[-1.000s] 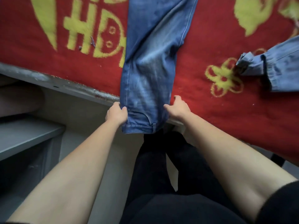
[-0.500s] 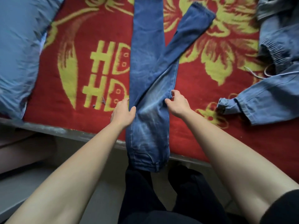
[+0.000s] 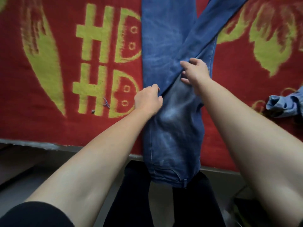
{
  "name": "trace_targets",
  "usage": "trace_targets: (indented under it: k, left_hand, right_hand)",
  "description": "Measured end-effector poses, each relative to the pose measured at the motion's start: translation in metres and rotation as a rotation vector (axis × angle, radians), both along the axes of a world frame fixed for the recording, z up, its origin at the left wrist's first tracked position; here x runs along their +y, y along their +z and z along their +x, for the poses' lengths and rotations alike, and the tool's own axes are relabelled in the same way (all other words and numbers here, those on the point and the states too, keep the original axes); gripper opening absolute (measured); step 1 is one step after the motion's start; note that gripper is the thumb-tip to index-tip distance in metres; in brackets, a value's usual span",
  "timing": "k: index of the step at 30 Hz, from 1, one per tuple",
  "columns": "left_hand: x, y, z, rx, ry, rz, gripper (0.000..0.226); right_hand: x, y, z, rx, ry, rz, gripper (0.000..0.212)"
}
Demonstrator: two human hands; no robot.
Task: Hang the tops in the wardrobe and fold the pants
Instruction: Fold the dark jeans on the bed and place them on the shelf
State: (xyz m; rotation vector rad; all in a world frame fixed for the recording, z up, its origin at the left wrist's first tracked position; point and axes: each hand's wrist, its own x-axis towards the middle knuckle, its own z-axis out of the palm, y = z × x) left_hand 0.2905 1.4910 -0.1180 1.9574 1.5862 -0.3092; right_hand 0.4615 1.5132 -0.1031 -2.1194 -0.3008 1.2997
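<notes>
Two hands on jeans (image 3: 172, 136): left hand (image 3: 147, 100) fingers pinch edge; right hand (image 3: 196, 72) fingers spread, clutching denim.

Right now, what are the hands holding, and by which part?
Both grip the blue denim jeans: left hand on the left edge, right hand at the fork of the legs.

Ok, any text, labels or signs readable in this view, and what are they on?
"囍": yellow woven double-happiness sign on the red blanket, seen sideways, just left of the jeans.
Jeans and the denim garment at the right edge: no label, brand or number can be read.
</notes>
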Motion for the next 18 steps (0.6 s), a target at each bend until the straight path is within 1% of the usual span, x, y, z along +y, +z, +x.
trace_targets:
  k: [3, 5, 6, 7, 9, 10, 12, 13, 15, 17, 18]
  left_hand:
    - [0.008, -0.007, -0.004, -0.05, 0.126, -0.045, 0.023]
    - [0.015, -0.008, -0.009, -0.071, 0.256, -0.104, 0.012]
    - [0.019, -0.009, -0.012, -0.072, 0.298, -0.117, 0.01]
    - [0.021, -0.009, -0.014, -0.07, 0.319, -0.122, 0.011]
    - [0.026, -0.011, -0.017, -0.058, 0.334, -0.13, 0.014]
    - [0.028, -0.013, -0.017, -0.052, 0.338, -0.141, 0.015]
    - [0.031, -0.015, -0.013, -0.037, 0.339, -0.148, 0.017]
    - [0.032, -0.016, -0.009, -0.029, 0.321, -0.127, 0.021]
    - [0.035, -0.017, 0.0, -0.032, 0.238, -0.037, 0.03]
    - [0.041, -0.018, 0.007, -0.052, 0.165, 0.049, 0.026]
    - [0.046, -0.019, 0.009, -0.054, 0.148, 0.068, 0.022]
  right_hand:
    - [0.013, -0.006, 0.004, 0.16, -0.224, -0.007, 0.032]
    - [0.016, -0.007, 0.009, 0.185, -0.247, -0.003, 0.022]
    - [0.017, -0.007, 0.01, 0.151, -0.187, -0.019, 0.017]
    - [0.019, -0.005, 0.011, 0.101, -0.099, -0.04, 0.017]
    - [0.024, -0.004, 0.012, 0.011, 0.072, -0.081, 0.024]
    - [0.027, -0.004, 0.011, -0.016, 0.124, -0.087, 0.023]
    - [0.033, -0.003, 0.01, -0.059, 0.145, -0.07, 0.018]
    - [0.037, -0.004, 0.011, -0.09, 0.122, -0.058, 0.021]
    - [0.041, -0.008, 0.012, -0.151, 0.052, -0.057, 0.048]
    - [0.046, -0.012, 0.012, -0.214, -0.025, -0.073, 0.071]
    - [0.049, -0.013, 0.01, -0.224, -0.07, -0.08, 0.077]
